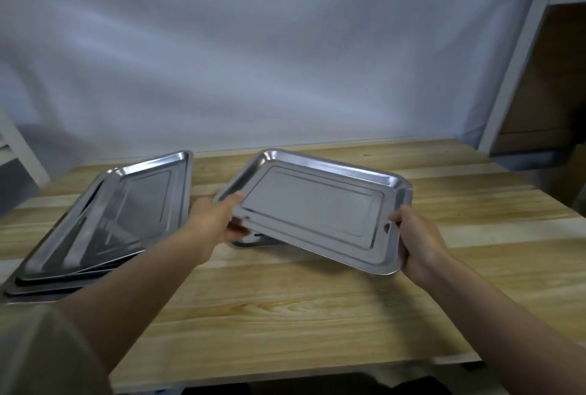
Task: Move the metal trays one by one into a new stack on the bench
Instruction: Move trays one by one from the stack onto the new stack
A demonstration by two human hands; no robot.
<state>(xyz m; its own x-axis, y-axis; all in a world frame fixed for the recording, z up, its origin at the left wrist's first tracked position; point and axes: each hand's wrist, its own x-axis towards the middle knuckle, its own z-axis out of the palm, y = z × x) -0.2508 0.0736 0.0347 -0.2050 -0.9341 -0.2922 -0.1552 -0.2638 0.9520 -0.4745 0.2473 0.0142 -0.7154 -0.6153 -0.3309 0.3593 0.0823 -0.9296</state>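
Note:
I hold one shiny rectangular metal tray (317,207) over the middle of the wooden bench (285,306), tilted with its near edge raised. My left hand (215,220) grips its left rim and my right hand (418,242) grips its right corner. Beneath it, another tray (253,240) lies on the bench, only its near-left corner and a sliver of its right edge showing. At the left stands a loose stack of several metal trays (104,223), their edges fanned out.
A white cloth backdrop (253,61) hangs behind the bench. A white frame post (520,55) rises at the right, with brown boxes (548,93) beyond it. The bench's front edge (317,375) runs close to me.

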